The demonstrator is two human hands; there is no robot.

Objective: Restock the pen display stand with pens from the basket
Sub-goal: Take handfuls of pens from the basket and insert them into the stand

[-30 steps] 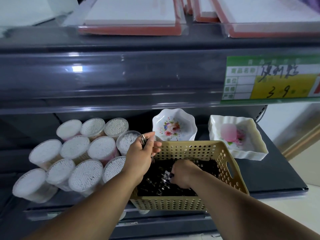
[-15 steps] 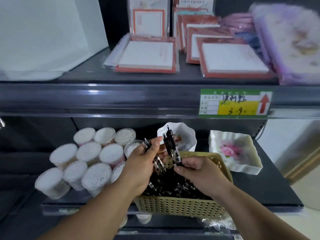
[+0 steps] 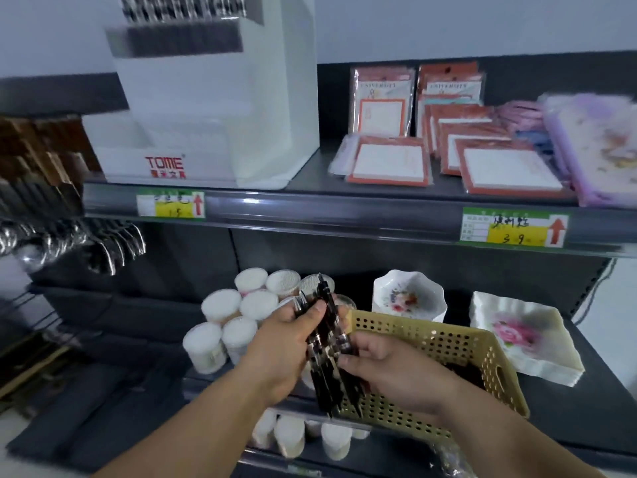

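A bundle of black pens (image 3: pixel 327 343) stands nearly upright between both hands, just left of the tan perforated basket (image 3: pixel 444 343). My left hand (image 3: pixel 286 343) grips the bundle from the left, thumb across the barrels. My right hand (image 3: pixel 389 370) holds the lower part from the right, fingers curled on the pens. More dark pens lie inside the basket. The white pen display stand (image 3: pixel 213 108), marked TOME, sits on the upper shelf at the left; dark pens show in its top rows, blurred.
White cotton-swab tubs (image 3: pixel 238 315) crowd the lower shelf left of the basket. Two floral dishes (image 3: pixel 406 298) (image 3: pixel 524 336) stand behind and right of it. Packs of notepads (image 3: pixel 393 160) fill the upper shelf right of the stand. Metal spoons (image 3: pixel 69 243) hang at far left.
My right hand came out of the basket with pens and joined them to those in my left hand. My view rose, bringing the upper shelf and the white stand into sight.
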